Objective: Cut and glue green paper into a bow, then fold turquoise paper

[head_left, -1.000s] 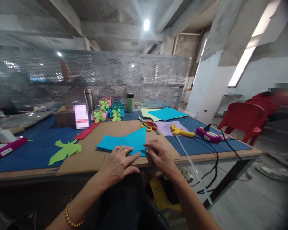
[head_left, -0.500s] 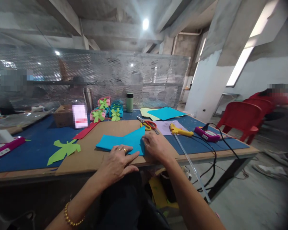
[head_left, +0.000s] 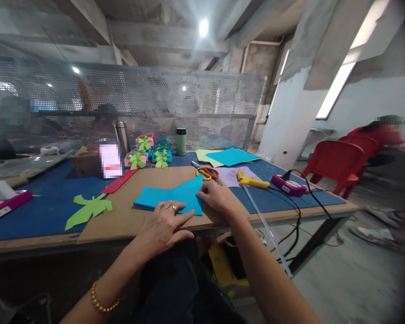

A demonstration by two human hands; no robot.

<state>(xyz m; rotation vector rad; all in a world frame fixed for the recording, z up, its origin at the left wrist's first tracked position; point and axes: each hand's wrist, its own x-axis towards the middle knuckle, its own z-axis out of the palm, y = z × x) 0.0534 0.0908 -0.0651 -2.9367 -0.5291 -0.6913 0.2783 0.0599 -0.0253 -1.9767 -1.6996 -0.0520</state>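
A folded sheet of blue paper lies on a flat piece of brown cardboard at the table's front edge. My left hand rests on the paper's near edge, fingers stretched out over it. At the paper's right edge, my right hand has its fingers curled and pinches that edge. Just beyond the paper are scissors with yellow and red handles. A green paper cutout lies left of the cardboard, beside a red paper strip.
A yellow glue gun with a long clear stick jutting over the table edge lies to the right, near a purple power strip. Farther back stand pink and blue crafts, a green bottle, a cardboard box and blue sheets.
The view has shifted slightly. Both hands stay at the blue paper, which keeps nearly the same shape and place on the cardboard.
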